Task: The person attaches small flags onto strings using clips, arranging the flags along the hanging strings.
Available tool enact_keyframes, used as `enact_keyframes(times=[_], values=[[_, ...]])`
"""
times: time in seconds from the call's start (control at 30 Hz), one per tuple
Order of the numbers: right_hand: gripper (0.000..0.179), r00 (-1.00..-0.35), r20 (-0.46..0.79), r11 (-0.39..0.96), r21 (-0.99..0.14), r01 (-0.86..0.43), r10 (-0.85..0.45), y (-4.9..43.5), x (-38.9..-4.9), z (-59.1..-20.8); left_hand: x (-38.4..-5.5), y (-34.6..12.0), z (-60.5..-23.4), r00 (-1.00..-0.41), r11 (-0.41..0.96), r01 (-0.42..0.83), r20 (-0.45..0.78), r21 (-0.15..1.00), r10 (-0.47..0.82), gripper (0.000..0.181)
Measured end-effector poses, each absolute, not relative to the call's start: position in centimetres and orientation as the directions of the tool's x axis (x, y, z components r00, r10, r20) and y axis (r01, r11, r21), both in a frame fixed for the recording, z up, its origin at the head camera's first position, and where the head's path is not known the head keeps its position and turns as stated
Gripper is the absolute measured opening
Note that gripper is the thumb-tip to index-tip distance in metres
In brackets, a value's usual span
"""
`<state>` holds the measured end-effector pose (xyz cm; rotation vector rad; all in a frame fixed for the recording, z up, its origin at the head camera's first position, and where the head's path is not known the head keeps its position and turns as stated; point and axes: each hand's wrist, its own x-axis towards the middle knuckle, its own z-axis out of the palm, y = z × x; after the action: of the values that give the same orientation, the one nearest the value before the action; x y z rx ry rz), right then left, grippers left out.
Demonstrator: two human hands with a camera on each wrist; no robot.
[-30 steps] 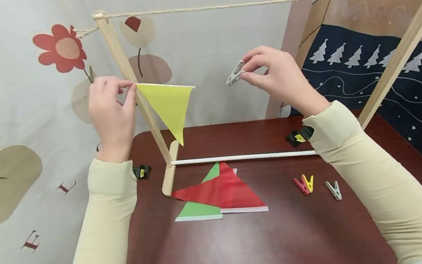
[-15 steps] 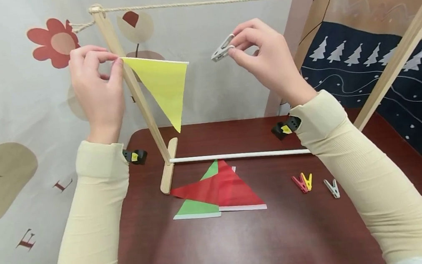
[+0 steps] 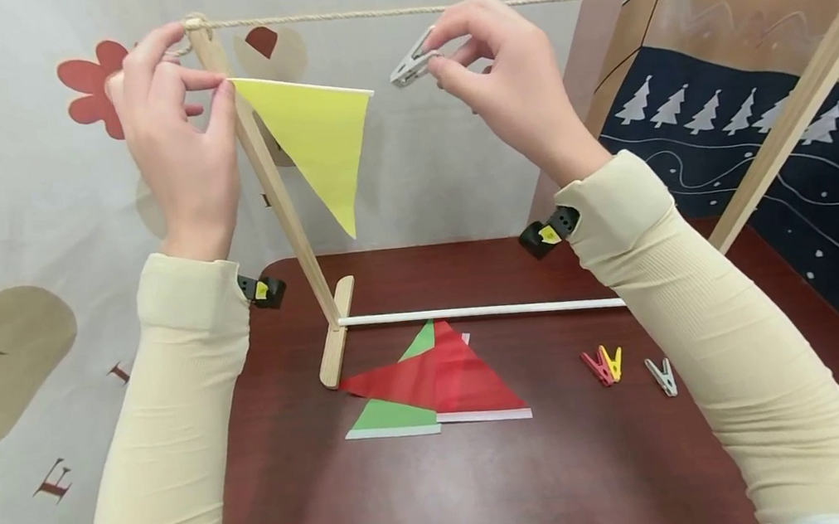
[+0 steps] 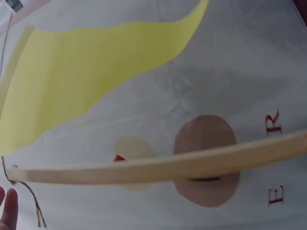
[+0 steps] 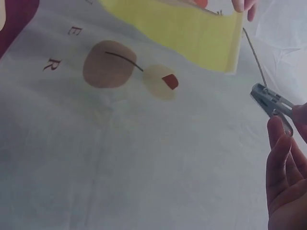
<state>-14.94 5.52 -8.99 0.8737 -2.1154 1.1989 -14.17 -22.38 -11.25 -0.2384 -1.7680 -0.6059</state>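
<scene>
At the far left, the left hand (image 3: pixel 177 142) pinches the upper left corner of the yellow pennant (image 3: pixel 314 134) between thumb and forefinger. The pennant hangs point down in front of the left post (image 3: pixel 274 183), below the rope (image 3: pixel 323 16), its white top edge sloping down to the right. Beneath, on the worktop (image 3: pixel 440 501), the green pennant (image 3: pixel 392 421) lies partly under red fabric (image 3: pixel 470 378), which may be more than one piece. Further right, the right hand (image 3: pixel 508 79) pinches a grey clip (image 3: pixel 413 63), its nose towards the pennant; whether it touches the rope I cannot tell. Right of the fabric lie a red clip (image 3: pixel 598 368), a yellow clip (image 3: pixel 612 364) and, just apart, a second grey clip (image 3: pixel 662 377). So far, it seems, the pennant and one clip are in hand but neither is fastened; the other pennants and three clips remain on the worktop, unused.
</scene>
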Motion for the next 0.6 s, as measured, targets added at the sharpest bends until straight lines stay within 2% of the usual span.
enact_keyframes(times=[0.2, 0.4, 0.6], values=[[0.017, -0.637, 0.717, 0.366, -0.534, -0.762, -0.281, 4.6, -13.9, -7.9, -13.9, -21.4, -9.9, -0.379, 0.774, 0.474, 0.891, 0.419, -0.251, 0.011], [0.019, -0.589, 0.743, 0.426, -0.444, -0.789, -0.317, 4.0, -15.6, -7.7, -13.5, -20.7, -8.6, -0.454, 0.597, 0.577, 0.826, 0.558, -0.333, 0.005], [0.019, -0.613, 0.734, 0.469, -0.449, -0.761, -0.292, 3.5, -16.6, -7.1, -13.2, -20.4, -8.2, -0.527, 0.573, 0.541, 0.779, 0.616, -0.34, 0.005]])
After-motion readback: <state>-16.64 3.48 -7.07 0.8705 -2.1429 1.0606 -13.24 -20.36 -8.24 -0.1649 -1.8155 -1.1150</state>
